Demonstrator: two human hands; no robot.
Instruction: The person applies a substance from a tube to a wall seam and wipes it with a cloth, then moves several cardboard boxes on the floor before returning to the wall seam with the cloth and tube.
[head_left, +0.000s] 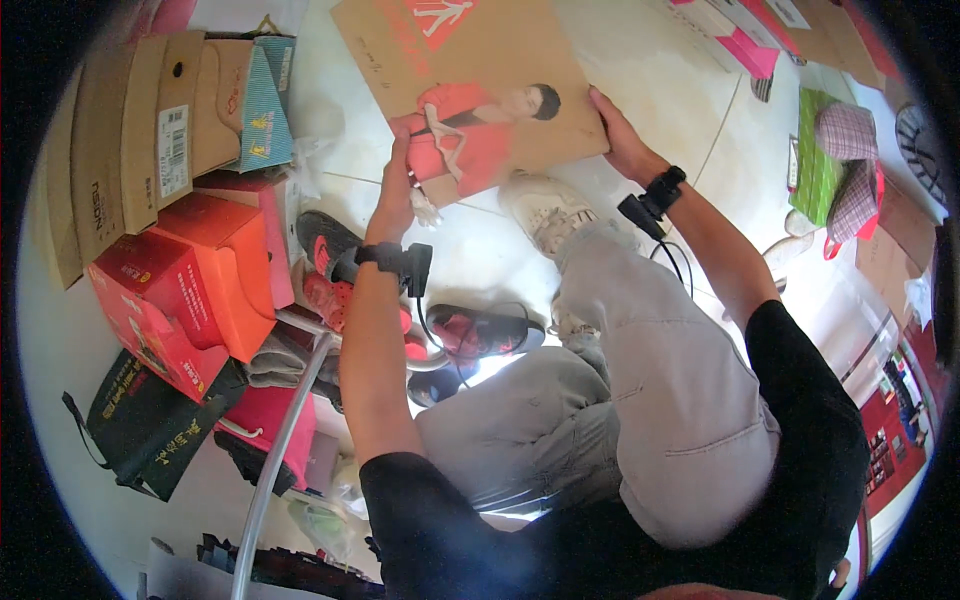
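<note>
**Flat cardboard sheet held at both lower corners, above the floor**

Far left: a stack of boxes [150, 130] is seen against the wall, brown cardboard on top, with orange-red glossy boxes [190, 280] below it. A dark paper bag [150, 425] with cord handles lies under these. A pale tube [280, 450] runs diagonally past the bag.

Left of centre: the left hand [395, 195] is raised, fingers closed around the lower left corner of the cardboard sheet [470, 80]. A black strap with a small device is worn on that wrist. Red-and-black shoes [335, 265] lie on the pale tiled floor [660, 90] just below the forearm; one more dark shoe [480, 332] lies beside the knee.

Centre: the sheet is a broad, flat, stiff brown panel, matt, with a printed red figure near its lower edge. Its long axis runs roughly from lower left to upper right, tilted away from the body. It lies directly ahead of and above both hands, between them, over a white shoe [545, 210] worn on the outstretched foot.

Right of centre: the right hand [620, 135] is closed on the lower right corner, thumb under, fingers over the edge. Both hands are judged equally near, each at its own corner.

Right: a pink box [745, 45], a green bag [815, 165] and checked cloth [850, 160] are noted on the floor, well apart from the sheet.
</note>
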